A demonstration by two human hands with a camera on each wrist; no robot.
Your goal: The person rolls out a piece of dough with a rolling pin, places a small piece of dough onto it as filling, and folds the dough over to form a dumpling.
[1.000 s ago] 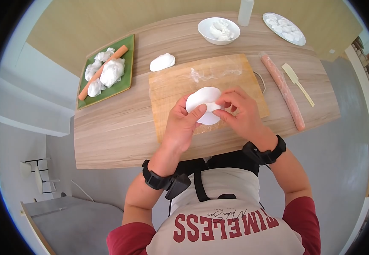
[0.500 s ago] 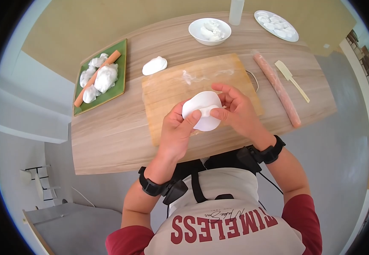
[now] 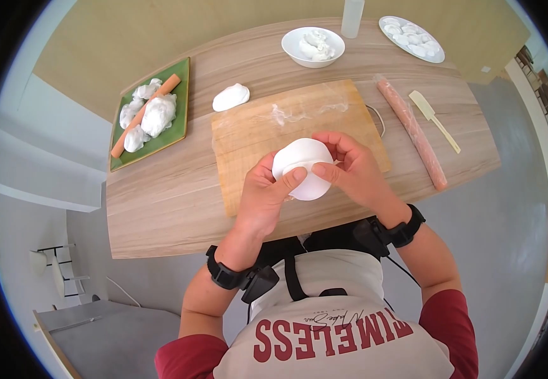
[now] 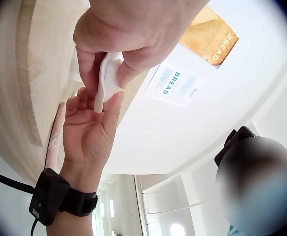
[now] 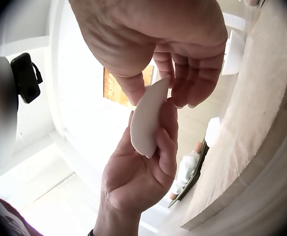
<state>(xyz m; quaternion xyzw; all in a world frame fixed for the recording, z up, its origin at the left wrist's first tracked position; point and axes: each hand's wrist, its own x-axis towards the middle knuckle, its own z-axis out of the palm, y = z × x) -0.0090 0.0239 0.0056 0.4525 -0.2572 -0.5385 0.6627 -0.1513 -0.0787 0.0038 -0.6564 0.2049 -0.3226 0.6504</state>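
Observation:
A thin white dough round [image 3: 303,150] is held up above the wooden board [image 3: 249,139], with a raised fold or lump across its middle under the thumbs. My left hand [image 3: 262,191] grips its left side, thumb on the near face and fingers behind. On the right side, my right hand [image 3: 357,174] pinches the dough, its thumb pressing near the middle and its fingers behind the rim. Seen edge-on in the right wrist view, the dough [image 5: 148,118] curves slightly between the two hands. Much of its back is hidden by fingers.
A white dough piece [image 3: 231,97] lies behind the board. Left stands a green tray [image 3: 181,117] with wrapped lumps and a rolling pin [image 3: 173,82]. At the back are a bowl [image 3: 293,54], a bottle [image 3: 352,19] and a plate [image 3: 439,57]. A wrapped pink roll [image 3: 413,129] and spatula [image 3: 435,120] lie right.
The right fingertips have left the strip at the dough's middle, lifted, then come down behind its right rim. The right thumb has stayed on the near face. The view has shifted slightly.

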